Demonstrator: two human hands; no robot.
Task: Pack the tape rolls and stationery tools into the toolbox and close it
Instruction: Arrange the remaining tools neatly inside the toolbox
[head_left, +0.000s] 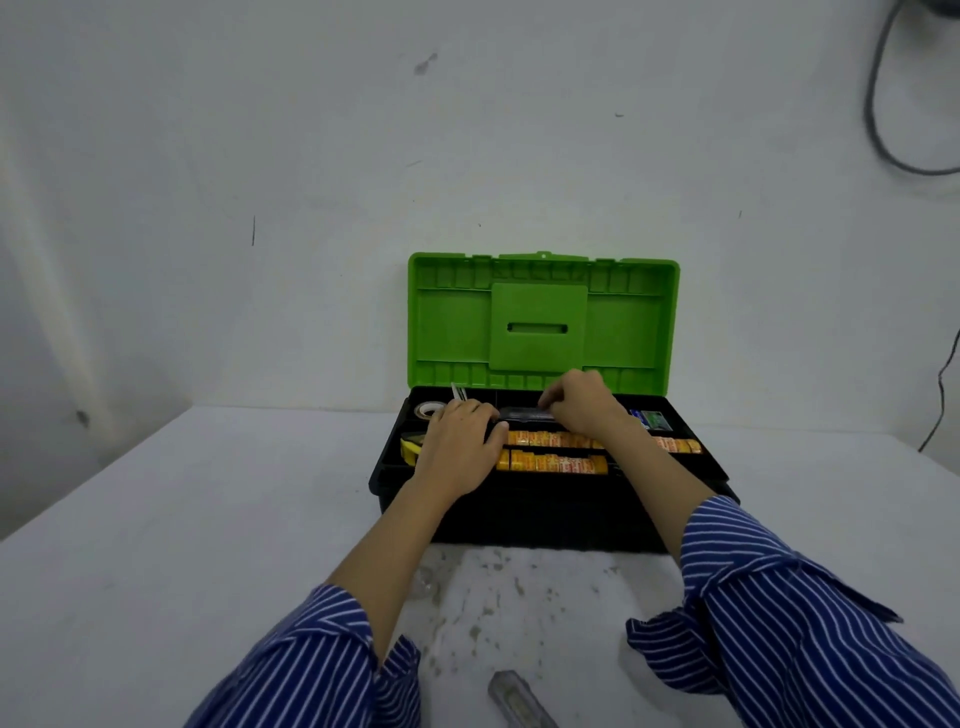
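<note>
A black toolbox (545, 514) stands open on the white table, its green lid (543, 322) upright against the wall. Two rows of yellow-orange tape rolls (550, 462) fill the tray. A clear tape roll (428, 409) and a thin metal tool (460, 392) sit in the back-left compartment. A yellow item (410, 448) lies at the tray's left end. My left hand (460, 441) rests over the tray's left part. My right hand (582, 408) pinches a long grey flat tool (524, 414) lying across the back compartment. Small blue-green packets (652, 420) lie at back right.
A clear grey oblong case (519, 699) lies on the table near the front edge, between my striped sleeves. The tabletop in front of the toolbox is stained. Cables (883, 104) hang on the wall at the right.
</note>
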